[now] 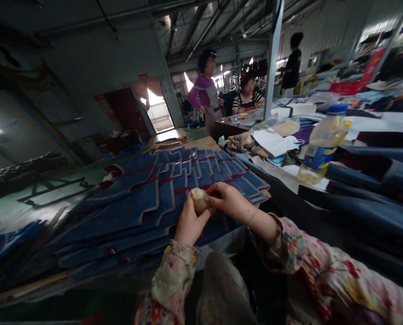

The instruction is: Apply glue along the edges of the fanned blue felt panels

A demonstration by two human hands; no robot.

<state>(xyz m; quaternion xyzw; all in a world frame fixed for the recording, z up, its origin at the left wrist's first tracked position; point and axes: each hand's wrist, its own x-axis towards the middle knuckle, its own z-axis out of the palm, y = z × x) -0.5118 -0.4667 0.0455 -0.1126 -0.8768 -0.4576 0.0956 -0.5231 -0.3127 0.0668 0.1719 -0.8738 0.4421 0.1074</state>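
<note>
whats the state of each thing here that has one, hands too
left hand: closed around the small cream object
right hand: fingertips gripping the object's other end
small cream object: held between both hands, above the fabric
blue fabric pieces: stacked, fanned out in overlapping rows
plastic bottle: blue cap on, part full of yellowish liquid
far doorway: open, daylight beyond

Worn on the head, facing forward and down, close over the left hand [187, 223] and right hand [230, 201], workshop hall [96, 63] far behind.
</note>
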